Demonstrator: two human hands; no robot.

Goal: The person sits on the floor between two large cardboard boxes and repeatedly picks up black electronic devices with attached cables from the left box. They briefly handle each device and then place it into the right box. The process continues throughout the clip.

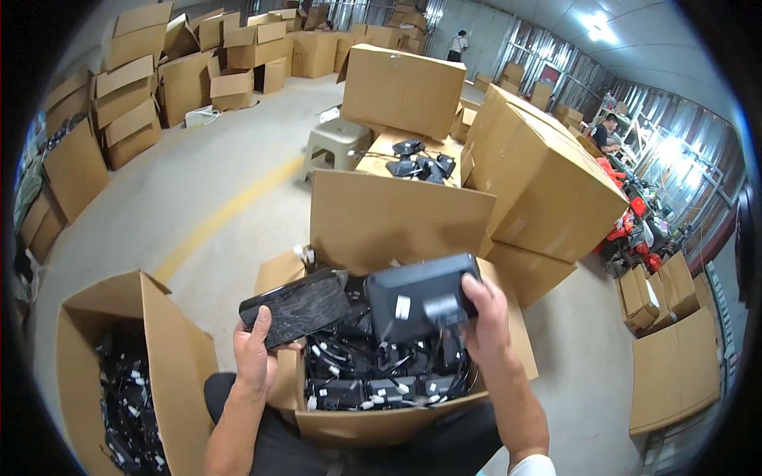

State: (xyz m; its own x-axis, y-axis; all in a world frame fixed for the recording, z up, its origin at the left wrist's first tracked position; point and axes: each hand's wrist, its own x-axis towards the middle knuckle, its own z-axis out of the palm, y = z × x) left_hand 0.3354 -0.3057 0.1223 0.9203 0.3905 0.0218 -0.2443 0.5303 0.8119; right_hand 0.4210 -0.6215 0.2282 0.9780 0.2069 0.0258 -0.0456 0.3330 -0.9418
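In my left hand is a flat black rectangular unit with a shiny, film-like face, gripped at its left end with the thumb on top. My right hand grips the right edge of a black plastic housing, whose back carries a small white label and a blurred bracket. Both are held above an open cardboard box between my knees. Inside that box lie several black units with wires and white connectors; the things I hold hide part of them.
Left of me stands an open carton full of black wired parts. Ahead are a grey stool, a table with black units, and big cartons. More boxes line the left. Two people are far off.
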